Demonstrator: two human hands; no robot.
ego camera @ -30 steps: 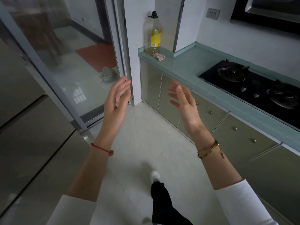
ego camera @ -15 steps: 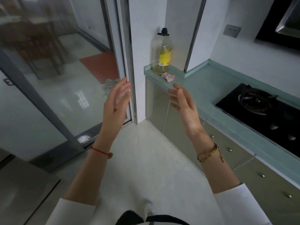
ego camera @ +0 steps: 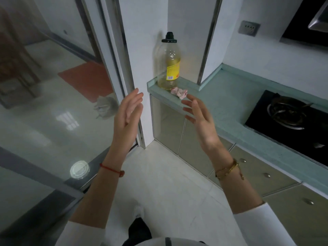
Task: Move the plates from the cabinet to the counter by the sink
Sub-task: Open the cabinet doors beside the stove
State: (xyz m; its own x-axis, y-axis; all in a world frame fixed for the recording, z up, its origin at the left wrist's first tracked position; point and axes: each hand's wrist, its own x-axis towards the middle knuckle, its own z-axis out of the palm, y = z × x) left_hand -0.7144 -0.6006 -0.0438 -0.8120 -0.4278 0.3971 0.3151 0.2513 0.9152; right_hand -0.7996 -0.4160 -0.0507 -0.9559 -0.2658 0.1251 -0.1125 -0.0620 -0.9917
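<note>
A: Hands?
B: Entered: left hand [ego camera: 126, 118] and right hand [ego camera: 200, 119] were raised apart, fingers straight, nothing held.
A: And the plates?
B: Place could not be told; cabinet doors [ego camera: 168, 128] below counter [ego camera: 221, 100] were found closed.

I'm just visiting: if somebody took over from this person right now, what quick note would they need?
Left hand: open, empty, raised in front of the body.
Right hand: open, empty, raised beside it.
Plates: none in view; no sink in view either. The cabinet doors under the counter are closed.
Done: nothing visible.
Left: fetch the plates, carry them to the counter by the sink.
</note>
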